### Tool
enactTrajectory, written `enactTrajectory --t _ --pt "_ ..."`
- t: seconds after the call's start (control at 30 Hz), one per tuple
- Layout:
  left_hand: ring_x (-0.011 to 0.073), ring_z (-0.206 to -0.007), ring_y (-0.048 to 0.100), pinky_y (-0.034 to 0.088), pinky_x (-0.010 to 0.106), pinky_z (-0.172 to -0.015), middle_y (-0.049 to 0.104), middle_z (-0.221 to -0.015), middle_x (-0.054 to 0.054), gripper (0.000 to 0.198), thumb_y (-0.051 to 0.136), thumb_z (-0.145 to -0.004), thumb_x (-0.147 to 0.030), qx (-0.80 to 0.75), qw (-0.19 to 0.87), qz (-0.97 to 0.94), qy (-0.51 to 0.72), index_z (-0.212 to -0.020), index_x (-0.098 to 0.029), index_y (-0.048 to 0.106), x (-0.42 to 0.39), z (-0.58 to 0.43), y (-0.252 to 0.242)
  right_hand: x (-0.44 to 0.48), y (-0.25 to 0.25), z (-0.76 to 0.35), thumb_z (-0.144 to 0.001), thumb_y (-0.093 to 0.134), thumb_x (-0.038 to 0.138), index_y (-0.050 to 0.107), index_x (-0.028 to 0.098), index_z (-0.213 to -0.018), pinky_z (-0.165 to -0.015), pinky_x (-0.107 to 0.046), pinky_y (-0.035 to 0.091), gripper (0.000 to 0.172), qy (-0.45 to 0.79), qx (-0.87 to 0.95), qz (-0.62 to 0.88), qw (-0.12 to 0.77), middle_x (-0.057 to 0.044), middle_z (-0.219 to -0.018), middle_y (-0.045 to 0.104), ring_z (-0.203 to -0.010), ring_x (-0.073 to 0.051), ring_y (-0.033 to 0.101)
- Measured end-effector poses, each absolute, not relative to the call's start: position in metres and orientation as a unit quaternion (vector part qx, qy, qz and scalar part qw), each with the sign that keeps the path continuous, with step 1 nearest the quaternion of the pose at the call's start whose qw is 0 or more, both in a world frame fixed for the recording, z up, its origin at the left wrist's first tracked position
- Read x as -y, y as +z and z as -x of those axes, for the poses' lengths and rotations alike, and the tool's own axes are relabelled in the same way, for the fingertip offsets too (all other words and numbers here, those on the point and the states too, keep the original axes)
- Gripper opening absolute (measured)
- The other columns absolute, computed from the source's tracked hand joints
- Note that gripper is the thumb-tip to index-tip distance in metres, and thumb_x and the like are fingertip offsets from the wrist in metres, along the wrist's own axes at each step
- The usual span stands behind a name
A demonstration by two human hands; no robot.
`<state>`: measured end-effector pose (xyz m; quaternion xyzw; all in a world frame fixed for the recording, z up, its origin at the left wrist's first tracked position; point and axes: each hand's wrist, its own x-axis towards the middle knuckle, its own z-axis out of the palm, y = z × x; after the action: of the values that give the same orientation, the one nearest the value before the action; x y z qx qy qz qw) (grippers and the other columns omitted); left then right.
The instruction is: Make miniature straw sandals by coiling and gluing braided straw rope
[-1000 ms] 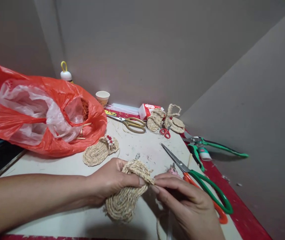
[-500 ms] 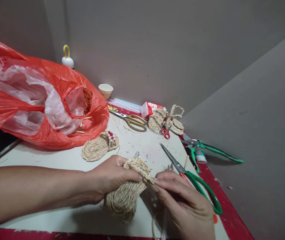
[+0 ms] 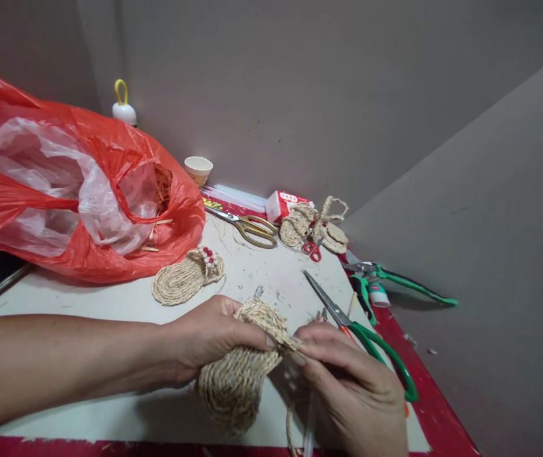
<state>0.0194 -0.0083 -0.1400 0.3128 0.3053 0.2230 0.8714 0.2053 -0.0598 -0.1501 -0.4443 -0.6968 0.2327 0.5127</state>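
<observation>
A woven straw slipper is held off the table in my left hand, the thumb pressed on its strap and the fingers behind it. My right hand pinches the strap's right end between thumb and fingertips; what exactly lies in the pinch is partly hidden. A twisted straw cord hangs below, beside a clear stick partly covered by the right hand. Beyond my hands lies another straw slipper with red and white beads on its strap. Green-handled scissors rest just past my right hand.
A red plastic bag with straw strips fills the left. Along the back are a paper cup, gold-handled scissors, a red-and-white box, small straw pieces and red-handled scissors. Green pruning shears lean at the right.
The view has shifted slightly, moving the table items a little left. Both hands keep their hold on the slipper, with hardly any movement.
</observation>
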Motion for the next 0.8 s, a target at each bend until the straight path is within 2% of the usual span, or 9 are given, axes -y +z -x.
enactTrajectory --t 0.43,0.67,0.8 --pt "0.0134 -0.065 0.058 0.042 0.025 -0.067 0.068 -0.068 0.002 0.021 0.066 -0.06 -0.015 -0.292 0.879 -0.317 0.204 -0.079 -0.011 0.073 0.008 -0.019 -0.144 0.058 -0.147 -0.2 -0.074 0.064 -0.004 0.073 0.029 -0.093 -0.06 -0.017 0.053 0.039 0.252 0.699 0.414 0.526 0.002 -0.079 0.066 -0.07 -0.01 0.062" --pt "0.0124 -0.064 0.058 0.043 0.023 -0.067 0.068 -0.064 0.0 0.019 0.067 -0.06 -0.014 -0.28 0.888 -0.286 0.225 -0.078 -0.012 0.073 0.008 -0.019 -0.136 0.058 -0.147 -0.203 -0.073 0.067 0.0 0.075 0.027 -0.085 -0.053 -0.02 0.052 0.031 0.241 0.695 0.447 0.509 -0.001 -0.074 0.064 -0.065 -0.012 0.061" --pt "0.0103 -0.062 0.057 0.042 0.021 -0.062 0.069 -0.068 -0.001 0.016 0.067 -0.062 -0.011 -0.272 0.884 -0.297 0.237 -0.077 -0.014 0.073 0.008 -0.018 -0.134 0.058 -0.149 -0.204 -0.073 0.069 0.002 0.075 0.027 -0.084 -0.051 -0.021 0.051 0.028 0.25 0.689 0.461 0.501 -0.002 -0.075 0.064 -0.066 -0.014 0.061"
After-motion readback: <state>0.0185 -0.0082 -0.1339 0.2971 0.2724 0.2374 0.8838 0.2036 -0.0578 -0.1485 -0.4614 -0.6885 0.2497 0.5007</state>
